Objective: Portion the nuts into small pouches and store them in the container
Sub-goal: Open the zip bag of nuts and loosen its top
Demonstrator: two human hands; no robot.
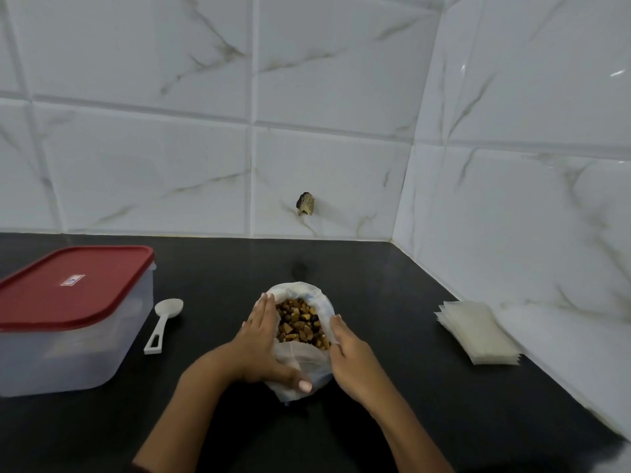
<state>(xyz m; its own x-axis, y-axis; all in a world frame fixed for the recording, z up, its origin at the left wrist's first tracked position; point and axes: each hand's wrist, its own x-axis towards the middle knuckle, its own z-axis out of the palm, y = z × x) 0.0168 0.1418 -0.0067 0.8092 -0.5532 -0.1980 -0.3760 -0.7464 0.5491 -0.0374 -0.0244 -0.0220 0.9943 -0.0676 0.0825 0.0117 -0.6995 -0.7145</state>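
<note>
Forearms reach forward, left hand [261, 343] and right hand [353, 360] cupping the bag [300, 358] between them (left thumb across its front).

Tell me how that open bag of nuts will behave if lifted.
The bag of nuts looks floppy: thin, crumpled walls. Filled near its rolled rim, it is probably heavy for its size. Open-topped, it could slump and spill.

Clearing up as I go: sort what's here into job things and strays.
Job: bag of nuts, white spoon, stack of pouches, red-lidded container.
Lying about: dark lump on the wall tile.
</note>
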